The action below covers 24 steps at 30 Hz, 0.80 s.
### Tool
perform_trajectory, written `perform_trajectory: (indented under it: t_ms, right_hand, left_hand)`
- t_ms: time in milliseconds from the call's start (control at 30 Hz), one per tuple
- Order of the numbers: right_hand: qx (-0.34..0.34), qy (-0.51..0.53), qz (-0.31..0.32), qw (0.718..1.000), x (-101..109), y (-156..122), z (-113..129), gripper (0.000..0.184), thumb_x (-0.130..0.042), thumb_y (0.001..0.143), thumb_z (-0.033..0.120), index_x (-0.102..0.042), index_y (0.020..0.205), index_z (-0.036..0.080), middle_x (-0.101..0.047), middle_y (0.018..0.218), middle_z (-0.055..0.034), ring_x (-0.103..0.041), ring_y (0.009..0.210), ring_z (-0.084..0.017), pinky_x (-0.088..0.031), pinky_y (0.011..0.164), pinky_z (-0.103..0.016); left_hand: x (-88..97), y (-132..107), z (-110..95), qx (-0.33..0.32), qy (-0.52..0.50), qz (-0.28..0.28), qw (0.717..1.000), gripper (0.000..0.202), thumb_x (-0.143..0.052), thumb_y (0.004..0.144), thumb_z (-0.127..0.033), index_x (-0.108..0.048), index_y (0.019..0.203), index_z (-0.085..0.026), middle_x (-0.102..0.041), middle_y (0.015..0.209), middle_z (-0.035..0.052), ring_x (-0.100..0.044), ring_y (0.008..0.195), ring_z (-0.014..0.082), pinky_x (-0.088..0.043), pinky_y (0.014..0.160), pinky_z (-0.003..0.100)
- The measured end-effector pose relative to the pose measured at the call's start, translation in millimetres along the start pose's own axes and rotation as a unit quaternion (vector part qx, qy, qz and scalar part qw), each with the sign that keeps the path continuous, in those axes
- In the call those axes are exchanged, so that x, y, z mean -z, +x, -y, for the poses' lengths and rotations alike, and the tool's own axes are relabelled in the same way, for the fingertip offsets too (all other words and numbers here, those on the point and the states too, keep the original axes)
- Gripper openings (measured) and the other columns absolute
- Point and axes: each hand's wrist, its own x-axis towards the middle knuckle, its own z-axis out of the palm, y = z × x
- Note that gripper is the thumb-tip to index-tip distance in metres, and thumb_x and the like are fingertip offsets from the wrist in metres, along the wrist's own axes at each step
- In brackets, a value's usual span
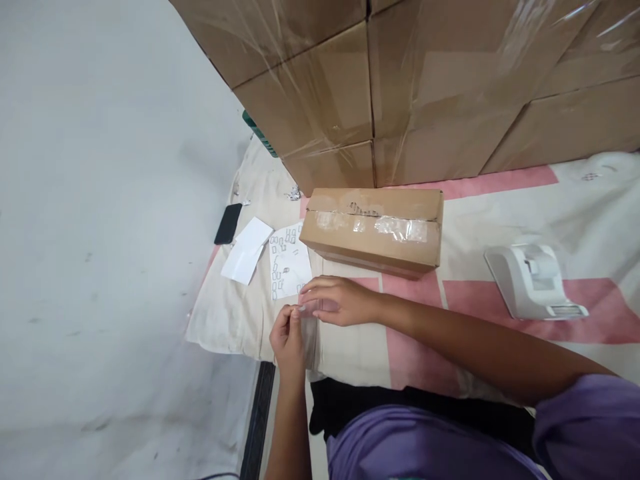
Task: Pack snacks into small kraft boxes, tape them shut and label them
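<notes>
My left hand (287, 339) is closed in a pinch, thumb against forefinger, on a small strip of clear tape (302, 308). Just to its right, my right hand (345, 301) reaches in with fingers stretched out and thumb apart, close to the tape's free end; whether it touches the tape I cannot tell. Under and beyond the fingers lies a white sheet (291, 263) with small rectangles drawn on it. A taped cardboard box (370, 230) sits just beyond my right hand. Far to the right stands a white tape dispenser (533, 283).
Large cardboard boxes (325, 100) wrapped in clear film are stacked at the back. Folded white paper (246, 252) and a black phone (228, 224) lie at the left edge. Crumpled scraps (294, 193) rest near the stack. A pink and white cloth (415, 360) covers the surface.
</notes>
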Motion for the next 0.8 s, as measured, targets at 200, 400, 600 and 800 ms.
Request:
perform_trajectory:
  t_ms: [200,400,600,800]
  right_hand:
    - [-0.034,0.041,-0.003,0.999,2,-1,4,0.009,-0.063,0.092,0.025,-0.067,0.100,0.021,-0.069,0.096,-0.0035,-0.065,0.090,-0.016,-0.052,0.081,-0.028]
    - [-0.056,0.007,-0.036,0.998,4,2,12,0.019,-0.059,0.085,0.016,-0.048,0.071,0.022,-0.053,0.070,0.0033,-0.049,0.064,-0.012,-0.041,0.061,-0.025]
    - [-0.013,-0.070,-0.160,0.985,38,-20,62,0.011,-0.059,0.096,0.021,-0.056,0.086,0.021,-0.066,0.084,-0.0011,-0.059,0.069,-0.012,-0.048,0.064,-0.025]
    - [0.076,-0.178,-0.341,0.920,90,-83,79,0.013,-0.057,0.093,0.011,-0.059,0.097,0.023,-0.064,0.087,-0.0044,-0.062,0.077,-0.016,-0.052,0.065,-0.030]
  left_hand:
    - [-9.0,-7,1,0.044,-0.039,0.017,0.998,0.038,-0.073,0.084,-0.055,-0.072,0.089,-0.018,-0.071,0.089,0.0039,-0.065,0.088,0.0177,-0.053,0.083,0.028]
    - [-12.4,-13,6,0.030,-0.016,0.041,0.999,0.039,-0.078,0.080,-0.052,-0.076,0.098,-0.017,-0.071,0.092,0.0052,-0.066,0.085,0.0178,-0.052,0.082,0.029]
    - [-17.5,8,-6,-0.049,0.003,-0.002,0.999,0.030,-0.073,0.085,-0.045,-0.075,0.097,-0.018,-0.068,0.090,0.0027,-0.062,0.086,0.0164,-0.049,0.083,0.028]
    - [-70.7,82,-40,-0.179,-0.089,-0.113,0.973,0.019,-0.061,0.090,-0.035,-0.063,0.084,-0.017,-0.056,0.078,-0.0017,-0.052,0.075,0.0118,-0.045,0.079,0.025]
